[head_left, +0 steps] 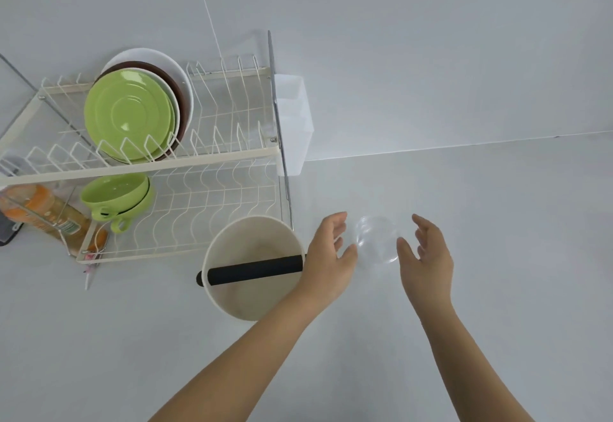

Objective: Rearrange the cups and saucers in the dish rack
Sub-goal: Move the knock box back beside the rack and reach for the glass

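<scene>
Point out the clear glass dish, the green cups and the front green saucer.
clear glass dish (378, 239), head view, middle of its see-through base
green cups (114, 191), head view, inside of the upper cup
front green saucer (127, 113), head view, centre of its face

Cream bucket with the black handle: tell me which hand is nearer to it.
Left. The left hand sits right beside the cream bucket with the black handle, at its right rim; the right hand is farther right, beyond the clear glass saucer.
</scene>
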